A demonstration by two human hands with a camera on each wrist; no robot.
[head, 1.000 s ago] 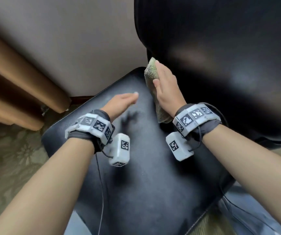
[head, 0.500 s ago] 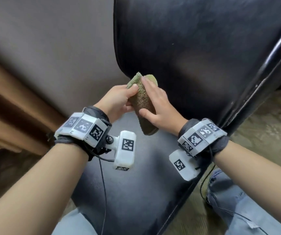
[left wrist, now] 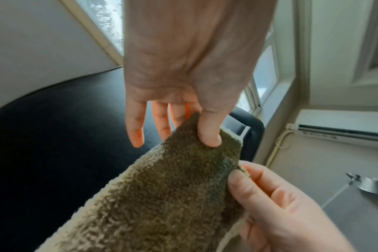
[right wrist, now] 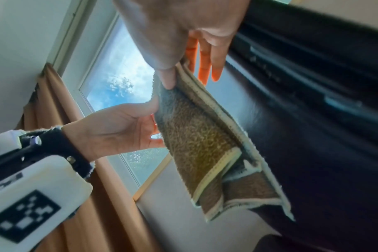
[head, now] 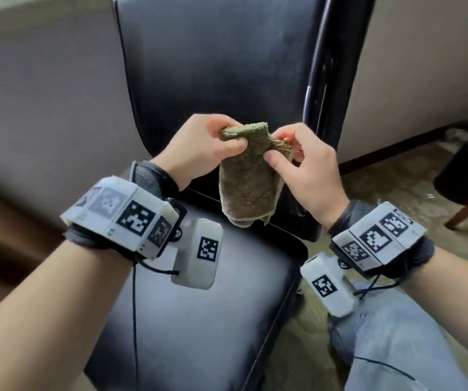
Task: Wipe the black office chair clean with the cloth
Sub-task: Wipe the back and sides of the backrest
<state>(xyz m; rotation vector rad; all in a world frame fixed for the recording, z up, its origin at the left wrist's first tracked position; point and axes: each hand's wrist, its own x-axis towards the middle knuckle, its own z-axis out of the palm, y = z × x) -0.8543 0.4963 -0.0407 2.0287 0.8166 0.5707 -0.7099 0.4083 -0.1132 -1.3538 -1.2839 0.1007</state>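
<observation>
Since 1 second ago, when the right hand (head: 306, 167) pressed the cloth flat against the chair's backrest and the left hovered spread over the seat, both hands have come together and lifted the cloth clear of the chair.

Olive-green terry cloth with pale hemmed edges (head: 246, 176) hangs folded between the 2 hands, in the air just in front of the backrest and above the rear of the seat, touching neither as far as the head view shows.

Left hand (head: 199, 145): thumb and forefinger pinch 1 top corner; the other fingers hang loose and straight in the left wrist view.

Right hand: thumb and forefinger pinch the opposite top corner; remaining fingers extend behind the cloth in the right wrist view.

Several hemmed layers show at the lower end in the right wrist view, so the cloth is folded more than once.

Black padded leather-look office chair (head: 213, 66): backrest upright, with a glossy black side frame bar (head: 323, 66) at its right edge. A faint pale smear shows on the upper backrest; dust or glare, cannot tell.

Judgement: the corner pinches suggest refolding or turning the cloth to bring up a fresh face before wiping resumes. Wiping appears partway done; how much of the chair remains cannot be told.

Person's knee in light blue jeans (head: 396, 342) sits beside the seat.
</observation>
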